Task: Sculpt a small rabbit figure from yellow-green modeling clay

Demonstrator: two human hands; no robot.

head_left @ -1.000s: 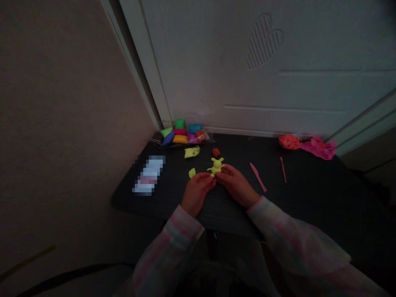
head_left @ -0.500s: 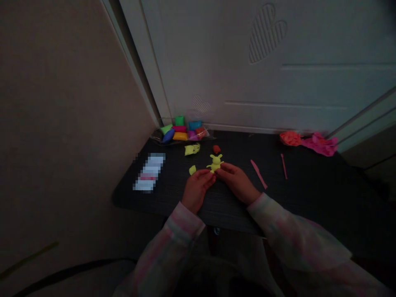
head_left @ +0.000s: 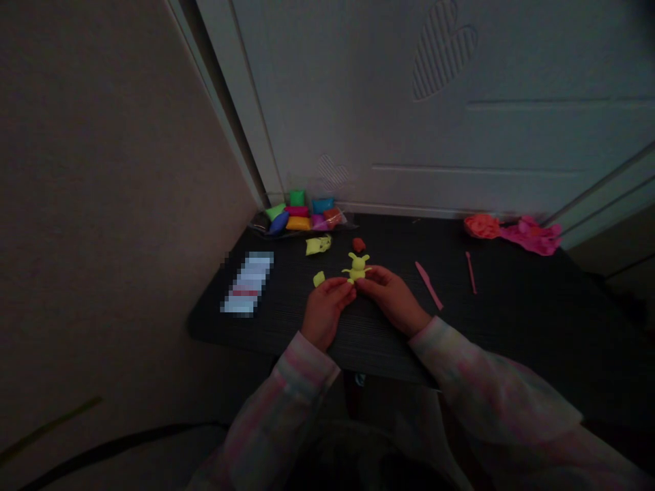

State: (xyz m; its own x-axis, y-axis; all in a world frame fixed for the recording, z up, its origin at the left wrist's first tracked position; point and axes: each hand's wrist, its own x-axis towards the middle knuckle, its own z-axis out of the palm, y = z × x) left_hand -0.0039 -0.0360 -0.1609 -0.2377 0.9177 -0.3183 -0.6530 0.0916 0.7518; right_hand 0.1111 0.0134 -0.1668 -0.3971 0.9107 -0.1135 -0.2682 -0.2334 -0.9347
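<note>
Yellow figure (head_left: 359, 266): long axis toward worktop (head_left: 281, 317) far edge, between left hand (head_left: 326, 307) and right hand (head_left: 393, 294), both sets of fingers clamped on its lower end

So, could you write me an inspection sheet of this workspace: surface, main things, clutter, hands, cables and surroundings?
Surface: dark table, dimly lit.
Main things: yellow figure with ears, between the hands; yellow lump, yellow packet and reddish lump nearby; pink knife-shaped tool and thin pink stick lying untouched.
Clutter: coloured packets in clear plastic, back left; orange bundle and pink bundle, back right; pixelated pale item, left.
Left hand: fingertips at the figure's lower end.
Right hand: fingers holding the figure.
Cables: none certain; dark band lower left, kind unclear.
Surroundings: pale panel with heart reliefs behind; wall at left.
</note>
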